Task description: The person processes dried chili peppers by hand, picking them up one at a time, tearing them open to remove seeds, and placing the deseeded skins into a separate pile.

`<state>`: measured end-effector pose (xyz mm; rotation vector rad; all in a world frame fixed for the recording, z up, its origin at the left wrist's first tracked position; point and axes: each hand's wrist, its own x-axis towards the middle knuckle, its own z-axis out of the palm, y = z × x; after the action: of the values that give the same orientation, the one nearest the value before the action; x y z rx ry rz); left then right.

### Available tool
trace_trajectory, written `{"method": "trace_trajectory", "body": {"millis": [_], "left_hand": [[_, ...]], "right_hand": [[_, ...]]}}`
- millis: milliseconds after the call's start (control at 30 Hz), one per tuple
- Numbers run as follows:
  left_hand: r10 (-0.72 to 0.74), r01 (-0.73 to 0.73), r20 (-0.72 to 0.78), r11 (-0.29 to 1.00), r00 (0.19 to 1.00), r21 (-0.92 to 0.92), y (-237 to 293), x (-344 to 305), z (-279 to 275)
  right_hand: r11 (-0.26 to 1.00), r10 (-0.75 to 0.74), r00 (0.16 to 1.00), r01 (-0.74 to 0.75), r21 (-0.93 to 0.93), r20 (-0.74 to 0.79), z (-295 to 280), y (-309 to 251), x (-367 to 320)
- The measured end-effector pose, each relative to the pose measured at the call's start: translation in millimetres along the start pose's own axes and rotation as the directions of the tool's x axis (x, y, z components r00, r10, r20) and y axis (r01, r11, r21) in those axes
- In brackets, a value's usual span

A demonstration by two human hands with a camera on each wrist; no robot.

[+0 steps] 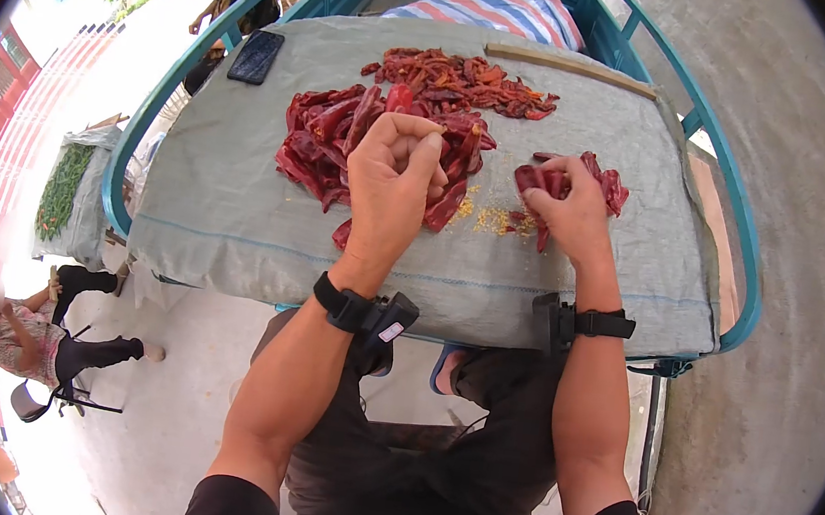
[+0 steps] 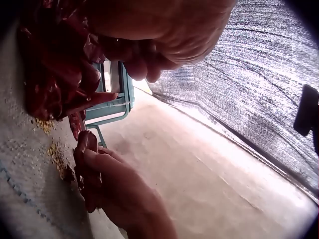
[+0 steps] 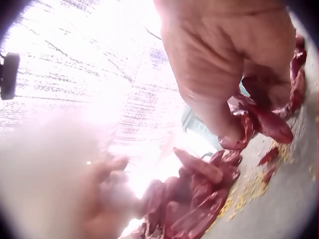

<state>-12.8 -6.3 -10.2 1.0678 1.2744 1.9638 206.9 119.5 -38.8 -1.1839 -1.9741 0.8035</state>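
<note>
My left hand (image 1: 390,180) hangs over the near side of a pile of dark red peppers (image 1: 314,162), its fingers curled and thumb tip against the index finger; nothing is clearly visible in it. To its right, my right hand (image 1: 578,215) grips several red peppers (image 1: 531,180) low over the grey cover, beside a few more peppers (image 1: 613,190). The right wrist view shows the thumb and fingers of my right hand (image 3: 224,64) around peppers (image 3: 271,124). Yellow seeds (image 1: 493,222) lie scattered between the pile and my right hand.
Thinner red pieces (image 1: 461,80) lie behind the pile. A phone (image 1: 256,57) rests at the cover's back left, a wooden strip (image 1: 568,68) at the back right. Teal rails (image 1: 732,181) surround the cover (image 1: 229,188). Two people are off to the left.
</note>
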Motion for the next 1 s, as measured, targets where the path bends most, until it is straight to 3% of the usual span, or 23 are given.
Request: {"method": "trace_trajectory", "body": {"millis": [67,200,300,400,500,600,700,800,900,1000], "left_hand": [[0.002,-0.002,-0.017,1.000,1.000,-0.016,-0.2,-0.7,0.6],[0.052,-0.049,-0.050,0.997,0.997,0.052,-0.1,1.5,-4.8],[0.067,-0.062,-0.097,0.996,0.993,0.057,1.8,5.0,-7.2],[0.061,-0.054,-0.117,0.996,0.991,0.064,1.4,6.5,-8.7],[0.059,-0.053,-0.112,0.997,0.992,0.053,1.0,6.2,-6.6],[0.068,-0.062,-0.098,0.996,0.993,0.063,-1.1,4.3,-3.0],[0.075,-0.071,-0.080,0.996,0.994,0.048,-2.5,3.5,-1.2],[0.104,-0.095,-0.101,0.992,0.990,0.084,-2.1,3.4,-1.7],[0.103,-0.091,-0.111,0.990,0.988,0.105,1.4,3.7,-6.9],[0.096,-0.085,-0.117,0.992,0.988,0.089,0.0,4.4,-12.0]], "right_hand": [[0.994,-0.047,0.981,0.027,-0.106,-0.188,-12.2,7.9,6.1],[0.975,-0.051,0.954,-0.016,-0.219,-0.295,-22.6,16.9,9.8],[0.884,-0.169,0.934,0.002,-0.467,-0.315,-23.2,17.6,7.7],[0.832,-0.329,0.857,0.064,-0.551,-0.397,-15.1,4.2,6.4],[0.922,-0.364,0.887,0.301,-0.242,-0.284,3.9,-13.3,15.3],[0.905,-0.419,0.899,0.425,0.018,-0.126,31.6,-50.7,10.6],[0.826,-0.563,0.818,0.563,-0.041,-0.115,53.6,-69.6,7.9],[0.876,-0.475,0.879,0.477,-0.072,0.038,56.5,-61.5,9.6],[0.941,-0.329,0.944,0.326,0.088,0.027,45.5,-51.6,9.8],[0.928,-0.239,0.969,0.247,0.278,-0.061,26.4,-39.6,7.0]]}}
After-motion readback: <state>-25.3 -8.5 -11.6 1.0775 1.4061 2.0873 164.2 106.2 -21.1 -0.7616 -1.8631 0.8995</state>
